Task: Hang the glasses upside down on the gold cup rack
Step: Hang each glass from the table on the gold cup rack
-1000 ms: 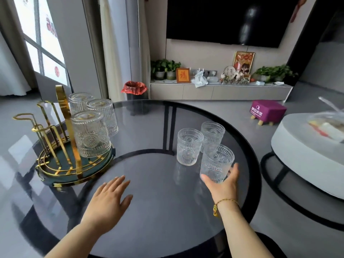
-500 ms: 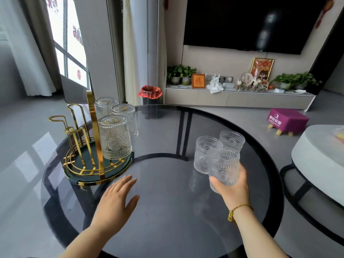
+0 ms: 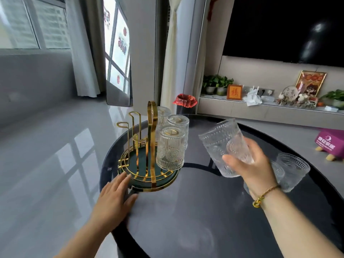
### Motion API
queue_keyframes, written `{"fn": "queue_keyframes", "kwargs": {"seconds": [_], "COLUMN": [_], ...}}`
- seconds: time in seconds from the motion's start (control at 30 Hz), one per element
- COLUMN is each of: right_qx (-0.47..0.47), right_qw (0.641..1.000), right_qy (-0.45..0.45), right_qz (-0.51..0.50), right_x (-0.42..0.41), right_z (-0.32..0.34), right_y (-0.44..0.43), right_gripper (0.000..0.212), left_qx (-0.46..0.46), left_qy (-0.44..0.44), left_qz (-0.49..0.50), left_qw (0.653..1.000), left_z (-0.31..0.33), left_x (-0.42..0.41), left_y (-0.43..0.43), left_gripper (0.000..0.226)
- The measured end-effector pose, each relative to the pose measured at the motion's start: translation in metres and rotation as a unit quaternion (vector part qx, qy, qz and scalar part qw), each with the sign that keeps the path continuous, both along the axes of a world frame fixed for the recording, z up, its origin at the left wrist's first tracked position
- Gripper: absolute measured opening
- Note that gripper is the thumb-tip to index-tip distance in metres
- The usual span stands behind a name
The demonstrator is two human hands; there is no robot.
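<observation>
The gold cup rack (image 3: 151, 146) stands on a dark green round base at the left of the black glass table (image 3: 195, 216). Three embossed glasses (image 3: 170, 151) hang upside down on its right-hand pegs; the left pegs are bare. My right hand (image 3: 247, 166) holds a fourth embossed glass (image 3: 223, 144) in the air, tilted with its mouth toward the upper left, just right of the rack. My left hand (image 3: 113, 198) lies flat on the table, fingertips touching the rack's base. Two more glasses (image 3: 293, 170) stand upright behind my right wrist, partly hidden.
The table's left edge runs close to the rack. Beyond the table are a red-lined bin (image 3: 186, 103), a low TV shelf (image 3: 260, 110) with plants and ornaments, and a purple stool (image 3: 329, 144) on the floor.
My right hand has lifted the glass off the table, carried it left toward the rack and tilted it. My left hand has slid forward to the rack's base. The view has swung left.
</observation>
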State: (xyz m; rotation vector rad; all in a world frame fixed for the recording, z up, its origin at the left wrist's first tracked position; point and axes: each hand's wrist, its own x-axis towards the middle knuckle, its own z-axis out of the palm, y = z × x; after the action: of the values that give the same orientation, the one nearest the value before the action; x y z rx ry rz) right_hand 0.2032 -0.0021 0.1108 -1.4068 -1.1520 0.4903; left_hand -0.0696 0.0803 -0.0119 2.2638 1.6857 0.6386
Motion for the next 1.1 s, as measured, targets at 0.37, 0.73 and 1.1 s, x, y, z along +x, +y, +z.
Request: {"fn": "queue_keyframes", "kwargs": {"seconds": [0.37, 0.73, 1.1], "right_qx": [-0.035, -0.155, -0.234], "right_qw": [0.96, 0.753, 0.713], "right_qy": [-0.268, -0.613, -0.629], "right_qz": [0.078, 0.182, 0.204], "right_x": [-0.048, -0.151, -0.177], "right_z": [0.133, 0.167, 0.13], "right_y": [0.078, 0.186, 0.223], "right_gripper": [0.07, 0.077, 0.085], "left_qx": [-0.006, -0.025, -0.044], "left_qy": [-0.02, 0.045, 0.033], "left_qz": [0.007, -0.003, -0.022], "left_qw": [1.0, 0.999, 0.998], "left_z": [0.002, 0.014, 0.002], "left_x": [-0.004, -0.008, -0.01], "left_y": [0.014, 0.018, 0.027], "left_gripper": [0.122, 0.11, 0.114]}}
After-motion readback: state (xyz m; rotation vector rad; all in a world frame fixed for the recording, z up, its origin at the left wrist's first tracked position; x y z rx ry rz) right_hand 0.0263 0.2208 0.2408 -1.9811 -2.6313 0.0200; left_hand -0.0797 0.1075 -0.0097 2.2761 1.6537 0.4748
